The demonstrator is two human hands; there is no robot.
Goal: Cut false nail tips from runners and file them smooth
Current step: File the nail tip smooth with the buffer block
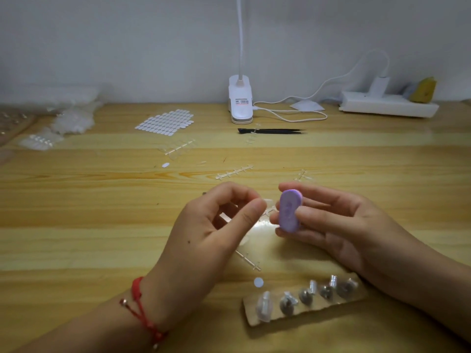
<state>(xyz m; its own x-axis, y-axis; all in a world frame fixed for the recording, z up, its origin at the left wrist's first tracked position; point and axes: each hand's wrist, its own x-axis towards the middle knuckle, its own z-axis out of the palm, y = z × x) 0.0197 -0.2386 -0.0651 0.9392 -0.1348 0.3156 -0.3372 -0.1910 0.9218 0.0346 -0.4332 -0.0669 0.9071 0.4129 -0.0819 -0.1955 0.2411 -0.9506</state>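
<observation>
The pale wooden worktop (76,200) ran back to a blank grey wall. A white clip lamp (240,100) stood there, its neck cut off by the top of the view, and a white power strip (387,107) lay to the right. Black tweezers (272,131) lay just in front of the lamp, with a sheet of white adhesive tabs (165,119) to its left. Further left was a blurred heap of clear nail tips (74,118). Empty runners (234,171) lay mid-worktop, hard to pick out against the wood.

Nearer me, the left hand (211,225), with a red cord bracelet (142,309) on its wrist, pinched thumb to forefinger on a false nail tip (267,201). The tip was so clear that only a glint showed. The right hand (331,220) gripped a small purple file block (289,210) just beside that tip; I couldn't tell whether they touched. Another runner (248,261) poked out from under the left hand. A cardboard strip (251,309) at the front carried a row of small mounts, their details smeared.
</observation>
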